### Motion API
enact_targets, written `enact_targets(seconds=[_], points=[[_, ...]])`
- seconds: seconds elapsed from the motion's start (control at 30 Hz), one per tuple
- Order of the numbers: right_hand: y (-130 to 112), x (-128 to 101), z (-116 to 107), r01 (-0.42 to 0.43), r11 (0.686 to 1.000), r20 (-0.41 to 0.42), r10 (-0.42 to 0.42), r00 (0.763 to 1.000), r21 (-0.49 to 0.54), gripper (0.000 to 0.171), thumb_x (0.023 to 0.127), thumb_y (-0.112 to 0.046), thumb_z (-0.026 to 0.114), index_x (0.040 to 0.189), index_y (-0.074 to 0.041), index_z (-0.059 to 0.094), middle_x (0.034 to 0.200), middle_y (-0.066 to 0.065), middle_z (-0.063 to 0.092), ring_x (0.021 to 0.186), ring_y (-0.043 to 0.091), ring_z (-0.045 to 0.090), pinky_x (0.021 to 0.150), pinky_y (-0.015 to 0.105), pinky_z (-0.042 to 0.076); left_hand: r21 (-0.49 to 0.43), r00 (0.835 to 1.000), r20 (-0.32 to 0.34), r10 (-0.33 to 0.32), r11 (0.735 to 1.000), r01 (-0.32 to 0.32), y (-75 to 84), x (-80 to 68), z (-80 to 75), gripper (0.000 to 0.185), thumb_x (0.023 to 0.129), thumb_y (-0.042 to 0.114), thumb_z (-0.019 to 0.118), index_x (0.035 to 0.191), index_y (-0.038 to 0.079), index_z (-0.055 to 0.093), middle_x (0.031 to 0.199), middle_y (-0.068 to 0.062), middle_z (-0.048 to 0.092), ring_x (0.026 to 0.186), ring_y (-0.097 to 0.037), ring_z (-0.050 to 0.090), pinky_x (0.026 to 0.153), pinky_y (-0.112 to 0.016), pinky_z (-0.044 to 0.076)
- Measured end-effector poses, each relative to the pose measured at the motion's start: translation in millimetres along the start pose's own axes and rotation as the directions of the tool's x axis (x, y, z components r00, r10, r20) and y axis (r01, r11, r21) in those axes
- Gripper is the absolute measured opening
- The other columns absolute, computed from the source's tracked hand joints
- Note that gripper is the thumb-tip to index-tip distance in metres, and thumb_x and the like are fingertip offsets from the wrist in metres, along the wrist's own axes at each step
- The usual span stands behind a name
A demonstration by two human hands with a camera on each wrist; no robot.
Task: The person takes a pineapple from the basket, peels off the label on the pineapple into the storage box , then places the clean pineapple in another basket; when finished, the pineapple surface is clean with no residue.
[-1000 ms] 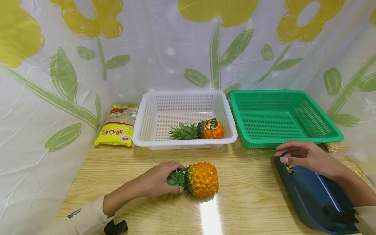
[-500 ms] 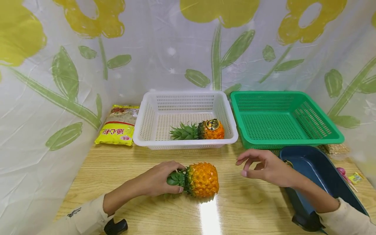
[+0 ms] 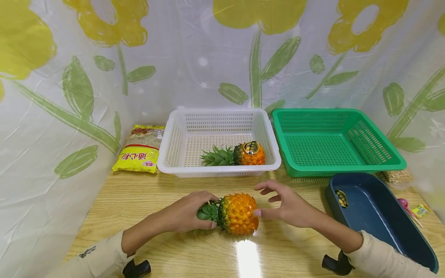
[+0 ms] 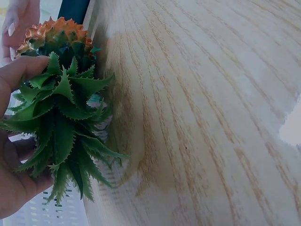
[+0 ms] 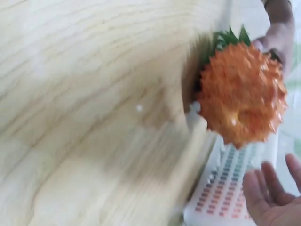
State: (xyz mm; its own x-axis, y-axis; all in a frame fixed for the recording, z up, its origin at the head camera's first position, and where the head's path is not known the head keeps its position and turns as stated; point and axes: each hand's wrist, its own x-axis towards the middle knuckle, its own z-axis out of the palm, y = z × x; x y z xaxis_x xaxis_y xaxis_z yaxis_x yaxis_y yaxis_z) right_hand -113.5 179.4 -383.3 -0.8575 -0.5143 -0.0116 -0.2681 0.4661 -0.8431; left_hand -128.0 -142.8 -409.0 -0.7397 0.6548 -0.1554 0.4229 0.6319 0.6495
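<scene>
An orange toy-like pineapple lies on its side on the wooden table. My left hand grips it at the green leafy crown, thumb and fingers on either side. Close by the fruit's blunt end is my right hand, its fingers loosely bent and nothing in them. In the right wrist view a gap shows between the right hand and the fruit. A second pineapple, with a black and gold label, lies in the white basket. A similar label sits on the dark blue basin.
Right of the white basket stands a green basket. A yellow food packet lies to its left. Past the basin are a pink-headed lollipop and a small yellow wrapper. A flowered curtain hangs behind.
My right hand has moved left from over the dark blue basin to beside the pineapple's blunt end. The left hand and the pineapple have stayed put.
</scene>
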Motion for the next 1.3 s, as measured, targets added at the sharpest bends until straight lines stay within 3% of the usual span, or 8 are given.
enact_targets(seconds=[0.27, 0.5, 0.77, 0.97, 1.3], points=[[-3, 11, 25, -0.046, 0.999, 0.049, 0.047, 0.998, -0.01, 0.079, 0.081, -0.041, 0.084, 0.146, -0.019, 0.046, 0.147, 0.01, 0.044, 0.136, 0.038, 0.041, 0.1, 0.064, 0.042, -0.006, 1.0, 0.006, -0.008, 1.0, 0.008, 0.6, 0.2, -1.1, 0.063, 0.086, 0.046, 0.077, 0.137, 0.016, 0.056, 0.138, -0.008, 0.057, 0.128, -0.028, 0.053, 0.099, -0.05, 0.047], [-10, 20, 41, -0.061, 0.998, 0.114, 0.065, 0.991, -0.031, 0.102, 0.073, -0.047, 0.088, 0.154, -0.017, 0.033, 0.149, 0.013, 0.037, 0.123, 0.027, 0.049, 0.096, 0.045, 0.048, 0.012, 1.0, -0.004, 0.014, 1.0, -0.014, 0.9, 0.0, -1.2, 0.06, 0.085, 0.043, 0.078, 0.135, 0.015, 0.058, 0.134, -0.005, 0.06, 0.122, -0.024, 0.056, 0.097, -0.047, 0.048], [-10, 28, 50, -0.02, 0.996, 0.129, 0.032, 0.991, -0.091, 0.103, 0.067, -0.044, 0.093, 0.151, -0.012, 0.042, 0.137, 0.011, 0.045, 0.113, 0.02, 0.05, 0.092, 0.039, 0.049, 0.017, 1.0, -0.009, 0.022, 1.0, -0.021, 1.0, 0.1, -1.2, 0.06, 0.085, 0.043, 0.078, 0.134, 0.015, 0.058, 0.131, -0.004, 0.061, 0.119, -0.021, 0.057, 0.095, -0.043, 0.049], [-10, 29, 50, -0.016, 0.987, 0.12, 0.036, 0.992, -0.158, 0.096, 0.066, -0.037, 0.094, 0.148, -0.015, 0.047, 0.126, 0.007, 0.051, 0.103, 0.016, 0.054, 0.085, 0.034, 0.051, 0.01, 1.0, -0.012, 0.016, 1.0, -0.016, 0.1, -0.8, -1.5, 0.06, 0.085, 0.044, 0.078, 0.134, 0.016, 0.058, 0.131, -0.003, 0.06, 0.12, -0.021, 0.056, 0.095, -0.043, 0.049], [-7, 29, 46, -0.007, 0.984, 0.134, 0.031, 0.991, -0.175, 0.093, 0.069, -0.044, 0.09, 0.149, -0.018, 0.048, 0.132, 0.008, 0.053, 0.103, 0.016, 0.055, 0.082, 0.032, 0.052, -0.01, 1.0, -0.025, 0.015, 1.0, -0.015, -1.6, -0.9, -1.4, 0.066, 0.083, 0.05, 0.078, 0.136, 0.017, 0.057, 0.134, -0.004, 0.059, 0.117, -0.02, 0.057, 0.091, -0.041, 0.05]])
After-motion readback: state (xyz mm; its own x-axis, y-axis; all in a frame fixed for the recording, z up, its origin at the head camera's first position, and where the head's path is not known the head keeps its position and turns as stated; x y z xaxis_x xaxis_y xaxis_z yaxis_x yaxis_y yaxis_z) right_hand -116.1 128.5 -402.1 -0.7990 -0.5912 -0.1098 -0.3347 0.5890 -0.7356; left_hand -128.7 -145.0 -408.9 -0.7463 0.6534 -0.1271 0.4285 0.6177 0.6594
